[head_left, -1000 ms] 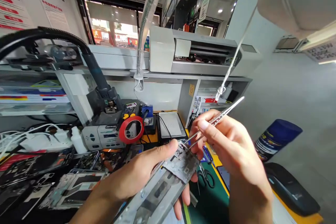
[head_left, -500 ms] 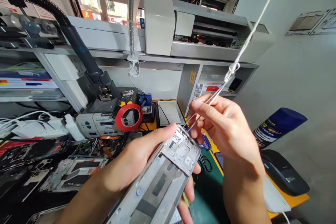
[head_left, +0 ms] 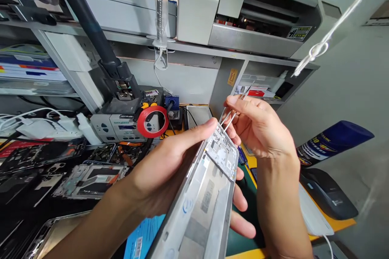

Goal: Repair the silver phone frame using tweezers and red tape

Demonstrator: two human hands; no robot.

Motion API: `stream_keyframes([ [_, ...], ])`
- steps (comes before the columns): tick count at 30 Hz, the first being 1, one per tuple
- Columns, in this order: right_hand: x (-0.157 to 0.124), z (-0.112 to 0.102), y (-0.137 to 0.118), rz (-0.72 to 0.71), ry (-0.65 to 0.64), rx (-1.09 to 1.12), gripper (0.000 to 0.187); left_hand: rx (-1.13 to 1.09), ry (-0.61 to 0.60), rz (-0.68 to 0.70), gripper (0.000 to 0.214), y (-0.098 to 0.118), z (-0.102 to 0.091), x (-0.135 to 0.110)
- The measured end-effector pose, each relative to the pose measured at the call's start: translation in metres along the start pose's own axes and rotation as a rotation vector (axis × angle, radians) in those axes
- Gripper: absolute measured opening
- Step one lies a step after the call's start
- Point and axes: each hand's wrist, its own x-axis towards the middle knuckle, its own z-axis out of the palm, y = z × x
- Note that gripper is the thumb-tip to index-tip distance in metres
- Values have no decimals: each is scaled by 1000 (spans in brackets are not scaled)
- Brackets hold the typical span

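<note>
My left hand [head_left: 170, 166] grips an opened phone frame [head_left: 203, 202], silver with bare metal inside, tilted up and away from me. A small circuit board [head_left: 223, 151] sits at the frame's far end. My right hand [head_left: 261, 129] pinches metal tweezers [head_left: 234, 114], and their tips touch the top edge of that board. Both hands are raised above the bench, in the middle of the view.
Several stripped phone frames [head_left: 88, 176] lie on the bench at left. A soldering station [head_left: 121, 123] with a red tape roll [head_left: 152, 121] stands behind. A blue spray can [head_left: 331, 141] and a black mouse [head_left: 328, 192] lie at right, and a cutting machine [head_left: 243, 12] sits on the shelf.
The view has tipped down and closer. My left hand has raised and tilted the phone frame more upright. The tweezers have stayed at the board's top edge.
</note>
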Motion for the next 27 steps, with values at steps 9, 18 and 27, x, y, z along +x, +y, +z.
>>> stream_keyframes([
  [9,5,-7,2,-24,-33,-21,34,56,-51,9,73,5,-7,0],
  [18,-3,-8,0,-150,84,-91,32,123,-103,44,77,9,-16,9],
  [27,-20,-10,-11,-354,319,-131,25,232,-62,251,64,2,-24,7],
])
